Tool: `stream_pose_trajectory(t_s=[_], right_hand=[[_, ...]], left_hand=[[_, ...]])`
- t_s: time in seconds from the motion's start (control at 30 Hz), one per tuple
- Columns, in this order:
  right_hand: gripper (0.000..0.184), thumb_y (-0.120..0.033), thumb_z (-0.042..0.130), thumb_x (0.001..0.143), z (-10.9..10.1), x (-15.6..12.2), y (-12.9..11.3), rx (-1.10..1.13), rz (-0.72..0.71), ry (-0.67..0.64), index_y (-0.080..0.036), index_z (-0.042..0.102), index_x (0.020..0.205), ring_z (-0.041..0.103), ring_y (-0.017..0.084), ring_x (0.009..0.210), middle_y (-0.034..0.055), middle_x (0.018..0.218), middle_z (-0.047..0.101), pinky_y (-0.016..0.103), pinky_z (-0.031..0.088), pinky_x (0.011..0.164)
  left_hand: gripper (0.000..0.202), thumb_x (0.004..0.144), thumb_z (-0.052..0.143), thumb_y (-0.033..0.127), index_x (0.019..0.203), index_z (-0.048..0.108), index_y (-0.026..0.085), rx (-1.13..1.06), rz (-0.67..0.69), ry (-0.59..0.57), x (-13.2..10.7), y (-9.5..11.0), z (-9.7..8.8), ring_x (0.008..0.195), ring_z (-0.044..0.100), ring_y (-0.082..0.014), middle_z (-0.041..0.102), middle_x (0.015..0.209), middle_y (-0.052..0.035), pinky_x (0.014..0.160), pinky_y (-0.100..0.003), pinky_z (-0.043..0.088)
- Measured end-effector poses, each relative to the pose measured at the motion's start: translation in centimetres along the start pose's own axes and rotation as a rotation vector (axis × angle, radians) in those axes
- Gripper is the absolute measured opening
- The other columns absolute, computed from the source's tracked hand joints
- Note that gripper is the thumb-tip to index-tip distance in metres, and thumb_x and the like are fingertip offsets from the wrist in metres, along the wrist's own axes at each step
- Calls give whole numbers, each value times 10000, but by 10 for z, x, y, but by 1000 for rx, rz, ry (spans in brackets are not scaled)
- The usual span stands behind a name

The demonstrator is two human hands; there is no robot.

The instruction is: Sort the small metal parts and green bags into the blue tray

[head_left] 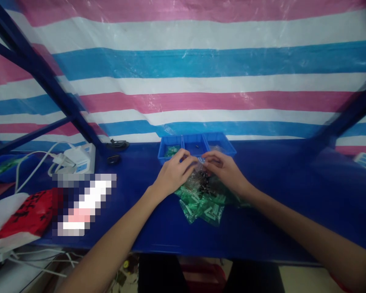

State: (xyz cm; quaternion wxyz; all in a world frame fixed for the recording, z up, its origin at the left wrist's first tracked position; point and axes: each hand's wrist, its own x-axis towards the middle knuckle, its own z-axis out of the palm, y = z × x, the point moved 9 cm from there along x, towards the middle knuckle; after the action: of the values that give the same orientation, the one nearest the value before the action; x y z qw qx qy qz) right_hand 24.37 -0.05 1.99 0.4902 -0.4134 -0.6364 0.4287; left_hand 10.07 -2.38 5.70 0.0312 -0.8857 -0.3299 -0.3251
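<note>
Between my two hands is a small clear plastic bag [201, 160] with a blue-and-white top edge. My left hand [174, 171] pinches it from the left, and my right hand [227, 170] grips it from the right with bent fingers. Any contents of the bag are too blurred to tell. Just below lies a pile of small green packets [205, 207] with pale strips inside. Small dark parts [204, 183] in clear plastic rest on top of that pile. Behind my hands stands a blue divided tray [183, 142], its left compartment holding green pieces [172, 150].
A white power strip [91, 158] with plugs and cables stands at the left, near a small black object [113, 159]. A red and white cloth bag [33, 213] lies at the left edge. Blue frame posts rise on both sides of the blue table [293, 179].
</note>
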Motion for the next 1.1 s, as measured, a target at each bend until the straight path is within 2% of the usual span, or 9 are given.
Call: stream_pose_trajectory(t_s=[0.1,0.23,0.33,0.5,0.63,0.77,0.9,1.1], right_hand=[[216,-256,599,881,2,-1,-4,-84,-64,-10,-218,613,1093,665,189,775,53,936,667,320,551,618],[244,-135,509,871,7,-7,-19,-287,-231,-11,-206,633,1069,659,220,983,84,1073,676,354,551,769],[210,-176,550,888,11,-11,-25,-316,-265,-30,-212,627,1080,661,218,968,71,1048,684,348,548,776],[116,-294,586,927,7,-11,-28,-386,-245,31,-218,655,981,651,199,832,53,931,694,335,520,711],[148,-337,603,918,0,-8,-25,-313,-206,66,-214,677,955,647,198,819,53,903,697,333,520,699],[183,-386,663,874,-4,-4,-13,-146,-89,66,-206,684,900,625,174,672,25,760,687,316,515,606],[216,-380,706,838,-3,-2,-3,32,-2,55,-205,657,955,637,169,650,11,731,695,313,526,590],[313,-336,713,836,4,-3,-3,93,7,10,-226,602,1107,680,181,711,0,774,700,316,543,613]], left_hand=[[187,1038,456,268,1115,607,188,7,-11,33,0,-1,-3,976,602,-171,534,1116,-82,798,-300,546],[186,1045,444,256,1102,604,179,-8,-39,55,0,-4,-5,978,607,-177,571,1058,-70,816,-309,539],[178,1045,440,240,1089,599,172,-33,-50,55,0,-5,-5,989,610,-185,606,1031,-66,841,-326,534],[177,1045,436,248,1078,586,160,-68,8,34,1,4,-5,944,626,-183,632,1015,-77,806,-322,540],[211,1038,443,249,1209,538,169,-97,-6,26,0,6,-4,894,641,-165,635,1047,-79,764,-298,549],[319,1001,496,257,1315,478,206,-102,-44,22,-2,3,-2,844,631,-155,588,1139,-90,714,-297,558],[296,968,569,289,1258,552,231,-57,-15,22,-3,4,1,873,610,-155,518,1201,-91,730,-303,568],[216,976,573,274,1181,635,246,-49,-13,100,-3,1,-4,863,591,-142,477,1224,-91,737,-309,565]])
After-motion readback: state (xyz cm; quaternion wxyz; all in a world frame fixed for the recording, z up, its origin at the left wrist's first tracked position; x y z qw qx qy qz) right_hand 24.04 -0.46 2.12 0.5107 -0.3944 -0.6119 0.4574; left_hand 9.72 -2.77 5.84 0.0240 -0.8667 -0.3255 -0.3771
